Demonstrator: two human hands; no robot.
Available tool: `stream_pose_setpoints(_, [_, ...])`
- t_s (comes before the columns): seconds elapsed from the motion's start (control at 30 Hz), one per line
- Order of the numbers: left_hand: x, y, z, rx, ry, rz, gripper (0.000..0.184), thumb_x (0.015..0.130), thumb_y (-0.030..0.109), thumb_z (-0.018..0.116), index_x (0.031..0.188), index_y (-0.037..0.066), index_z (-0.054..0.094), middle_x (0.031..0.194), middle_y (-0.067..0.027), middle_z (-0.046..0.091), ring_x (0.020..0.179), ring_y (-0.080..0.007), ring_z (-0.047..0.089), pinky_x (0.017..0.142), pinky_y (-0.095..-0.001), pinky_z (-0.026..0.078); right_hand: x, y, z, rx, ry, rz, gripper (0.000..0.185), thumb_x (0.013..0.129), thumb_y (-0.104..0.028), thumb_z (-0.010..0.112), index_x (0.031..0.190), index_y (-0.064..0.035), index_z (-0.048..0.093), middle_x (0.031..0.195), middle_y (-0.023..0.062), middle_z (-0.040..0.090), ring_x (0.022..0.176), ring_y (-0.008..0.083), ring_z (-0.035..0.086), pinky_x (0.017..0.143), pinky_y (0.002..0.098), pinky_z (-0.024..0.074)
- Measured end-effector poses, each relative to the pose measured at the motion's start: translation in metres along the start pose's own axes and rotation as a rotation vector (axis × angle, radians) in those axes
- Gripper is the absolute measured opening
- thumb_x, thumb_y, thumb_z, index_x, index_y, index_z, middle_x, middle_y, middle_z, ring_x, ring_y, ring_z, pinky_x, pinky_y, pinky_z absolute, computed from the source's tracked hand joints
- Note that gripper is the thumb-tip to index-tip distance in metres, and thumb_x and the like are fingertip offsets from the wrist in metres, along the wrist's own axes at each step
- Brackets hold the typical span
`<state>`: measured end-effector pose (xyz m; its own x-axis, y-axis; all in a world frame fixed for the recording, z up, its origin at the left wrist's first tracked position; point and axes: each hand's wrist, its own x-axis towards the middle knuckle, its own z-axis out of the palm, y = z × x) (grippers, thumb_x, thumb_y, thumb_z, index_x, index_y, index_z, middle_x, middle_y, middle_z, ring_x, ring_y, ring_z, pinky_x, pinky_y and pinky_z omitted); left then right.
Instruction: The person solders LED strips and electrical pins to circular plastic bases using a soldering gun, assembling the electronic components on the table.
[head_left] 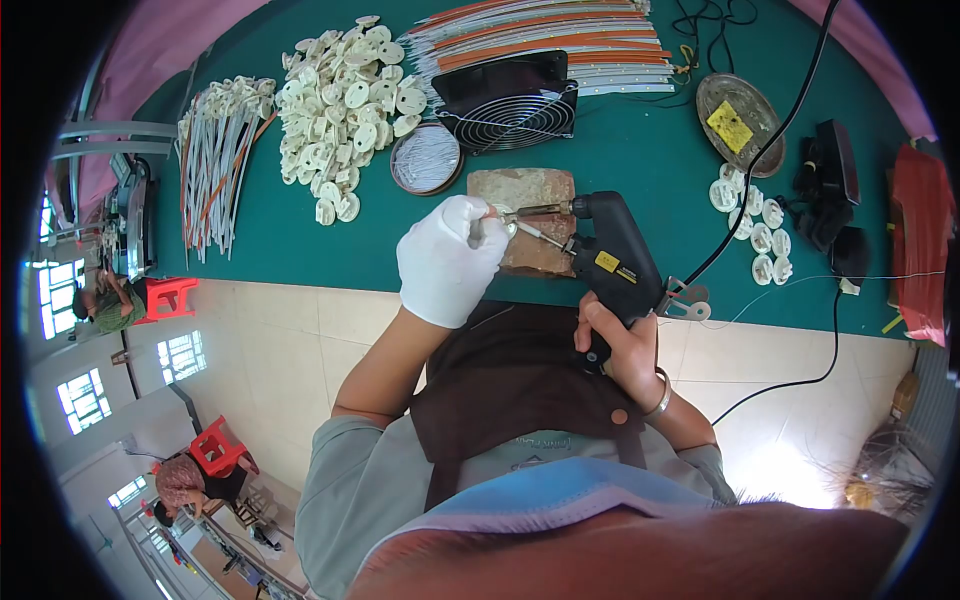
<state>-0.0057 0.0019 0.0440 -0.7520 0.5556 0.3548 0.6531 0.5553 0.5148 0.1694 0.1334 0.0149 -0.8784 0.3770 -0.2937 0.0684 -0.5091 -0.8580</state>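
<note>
My left hand (452, 262), in a white glove, is closed in a pinch at the near left side of a worn brick (520, 185). A small white piece (511, 221) shows at its fingertips, mostly hidden by the glove. My bare right hand (622, 345) wraps round the handle of a black soldering gun (618, 235) with a yellow label. The gun points left over the brick, and its tip and thin feed tube converge close to the gloved fingers. Whether the tip touches the white piece I cannot tell.
Behind lie a fan (510, 115), a dish of white wires (427, 158), a heap of white discs (345, 100), bundled wires (212, 165) and LED strips (560, 30). At right are a metal tray with yellow sponge (729, 127), several discs (762, 240) and a black cord (790, 125).
</note>
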Motion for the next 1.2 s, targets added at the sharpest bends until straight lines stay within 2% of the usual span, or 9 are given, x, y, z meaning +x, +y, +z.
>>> stream_pose_setpoints(0.3, [-0.0001,0.0008,0.0000,0.001,-0.005,-0.021,0.006,0.077,0.005,0.066,0.082,0.004,0.062,0.074,-0.0084,0.065,0.057,-0.0180,0.062,0.056,-0.0285,0.050,0.0004,0.0022,-0.0015,-0.001,0.002,-0.009,0.011,0.088,-0.005,0.055,0.082,0.0034,0.054,0.072,0.0092,0.054,0.051,0.0160,0.054,0.051,0.0307,0.0474])
stream_pose_setpoints(0.4, [-0.0001,0.0003,-0.0001,0.005,-0.001,-0.014,0.006,0.077,0.005,0.066,0.082,0.004,0.062,0.074,-0.0085,0.065,0.057,-0.0183,0.062,0.056,-0.0284,0.050,-0.0009,0.0020,-0.0039,0.015,0.003,-0.012,0.009,0.089,-0.005,0.055,0.087,0.0040,0.054,0.073,0.0099,0.055,0.051,0.0160,0.054,0.051,0.0312,0.0477])
stream_pose_setpoints(0.5, [-0.0004,-0.0002,0.0002,0.005,0.007,-0.001,0.006,0.077,0.005,0.066,0.082,0.004,0.062,0.074,-0.0086,0.065,0.057,-0.0186,0.062,0.056,-0.0283,0.050,-0.0024,-0.0057,0.0045,0.039,0.108,0.000,0.009,0.089,-0.004,0.054,0.092,0.0044,0.054,0.073,0.0099,0.055,0.052,0.0159,0.054,0.052,0.0318,0.0481])
stream_pose_setpoints(0.6, [0.0001,0.0008,0.0000,0.000,0.004,-0.007,0.006,0.077,0.005,0.066,0.082,0.004,0.062,0.074,-0.0085,0.064,0.057,-0.0187,0.061,0.055,-0.0283,0.050,-0.0019,-0.0020,0.0016,0.050,0.078,0.002,0.010,0.088,-0.004,0.054,0.095,0.0044,0.054,0.070,0.0090,0.055,0.052,0.0158,0.054,0.053,0.0318,0.0481])
stream_pose_setpoints(0.9, [-0.0002,0.0004,-0.0002,0.001,-0.004,-0.009,0.006,0.078,0.004,0.065,0.082,0.004,0.062,0.074,-0.0078,0.064,0.056,-0.0173,0.061,0.055,-0.0281,0.049,0.0003,0.0011,-0.0037,-0.020,-0.011,-0.025,0.009,0.089,-0.006,0.054,0.085,0.0027,0.054,0.068,0.0076,0.054,0.051,0.0154,0.054,0.052,0.0299,0.0473])
stream_pose_setpoints(1.2, [-0.0003,0.0003,0.0007,-0.002,-0.003,-0.017,0.006,0.077,0.003,0.065,0.082,0.003,0.062,0.074,-0.0079,0.065,0.056,-0.0166,0.061,0.055,-0.0278,0.049,0.0009,0.0029,-0.0055,-0.040,-0.028,-0.006,0.009,0.089,-0.005,0.054,0.084,0.0027,0.054,0.069,0.0078,0.053,0.052,0.0153,0.053,0.052,0.0303,0.0474])
